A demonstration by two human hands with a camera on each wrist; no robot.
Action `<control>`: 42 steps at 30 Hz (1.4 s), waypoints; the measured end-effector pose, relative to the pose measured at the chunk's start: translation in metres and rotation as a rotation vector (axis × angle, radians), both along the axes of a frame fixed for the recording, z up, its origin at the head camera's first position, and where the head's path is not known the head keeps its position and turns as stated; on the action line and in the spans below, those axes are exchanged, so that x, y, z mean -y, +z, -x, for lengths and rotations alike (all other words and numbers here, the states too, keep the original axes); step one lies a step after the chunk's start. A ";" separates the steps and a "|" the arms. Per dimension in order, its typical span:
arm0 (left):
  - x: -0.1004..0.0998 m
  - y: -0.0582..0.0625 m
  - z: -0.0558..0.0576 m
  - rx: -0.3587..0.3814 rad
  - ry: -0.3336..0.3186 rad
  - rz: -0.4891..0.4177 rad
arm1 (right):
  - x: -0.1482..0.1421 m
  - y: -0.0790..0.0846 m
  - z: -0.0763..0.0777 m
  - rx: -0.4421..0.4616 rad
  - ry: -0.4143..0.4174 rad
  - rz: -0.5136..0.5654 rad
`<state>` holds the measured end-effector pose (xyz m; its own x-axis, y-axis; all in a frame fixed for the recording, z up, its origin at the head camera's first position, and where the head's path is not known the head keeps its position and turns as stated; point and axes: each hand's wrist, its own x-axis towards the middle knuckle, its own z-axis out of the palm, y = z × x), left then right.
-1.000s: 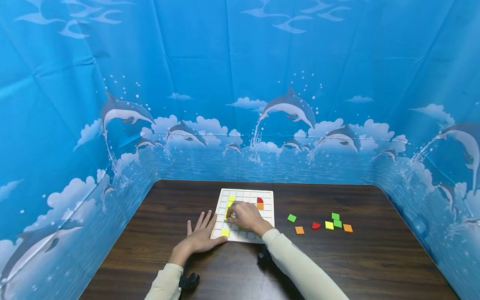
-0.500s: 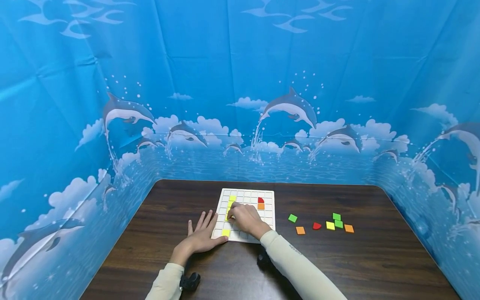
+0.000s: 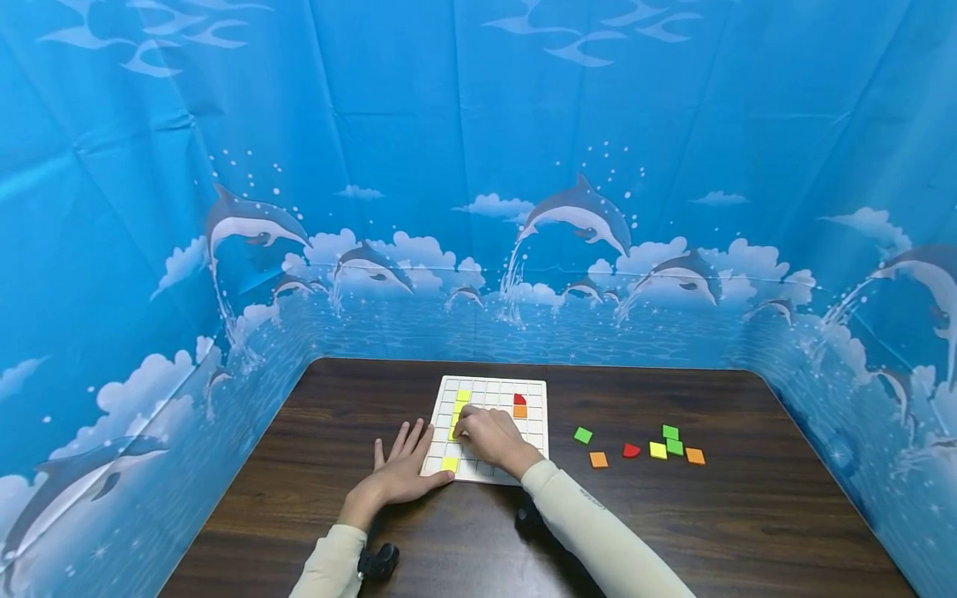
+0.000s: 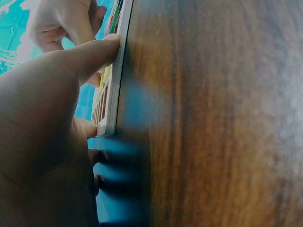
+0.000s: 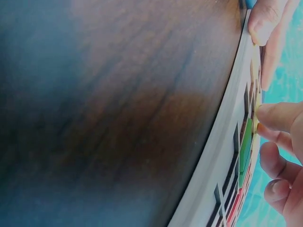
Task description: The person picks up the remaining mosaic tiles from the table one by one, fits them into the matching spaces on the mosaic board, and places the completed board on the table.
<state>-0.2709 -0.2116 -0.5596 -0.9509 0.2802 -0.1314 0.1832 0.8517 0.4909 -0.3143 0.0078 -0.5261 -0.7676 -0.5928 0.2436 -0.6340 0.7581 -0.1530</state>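
A pale gridded board (image 3: 534, 428) lies on the dark wooden table. My left hand (image 3: 404, 475) spreads its straight fingers at the board's left side, its thumb resting on the near left corner beside a yellow tile (image 3: 450, 464). Over the middle left, my right hand (image 3: 491, 437) pinches a yellow tile (image 5: 256, 125) between thumb and forefinger, low against the board. Further up that column sits another yellow tile (image 3: 463, 395). A red rounded piece (image 3: 519, 399) and an orange tile (image 3: 520, 412) occupy the right part. In the right wrist view, a green tile (image 5: 245, 151) lies below the fingertips.
Right of the board are loose pieces: a green tile (image 3: 583, 435), an orange tile (image 3: 599, 459), a red rounded piece (image 3: 631, 450), a yellow tile (image 3: 658, 450), two green tiles (image 3: 671, 439) and another orange tile (image 3: 695, 456). A dolphin-print curtain (image 3: 478, 208) surrounds the table (image 3: 748, 515).
Since a second ago my right hand has shifted slightly down and right over the board, covering a green tile that showed beneath it. My left hand has stayed in place.
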 end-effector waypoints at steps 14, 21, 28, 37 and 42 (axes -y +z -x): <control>-0.003 0.010 -0.006 0.027 0.013 0.022 | -0.012 0.006 -0.004 0.000 0.015 0.036; -0.005 0.019 -0.010 0.034 0.010 -0.002 | -0.022 0.010 -0.006 -0.002 0.035 0.085; -0.002 0.001 -0.002 0.011 0.022 0.043 | -0.037 0.013 -0.007 -0.011 0.021 0.108; -0.005 0.015 -0.011 0.017 0.011 0.000 | -0.058 0.021 -0.014 -0.011 0.019 0.136; -0.004 0.014 -0.010 0.012 0.004 -0.013 | -0.070 0.022 -0.017 -0.034 0.013 0.145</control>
<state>-0.2607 -0.2077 -0.5455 -0.9504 0.2779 -0.1396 0.1733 0.8460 0.5042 -0.2973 0.0783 -0.5042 -0.7502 -0.5593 0.3528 -0.6501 0.7214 -0.2388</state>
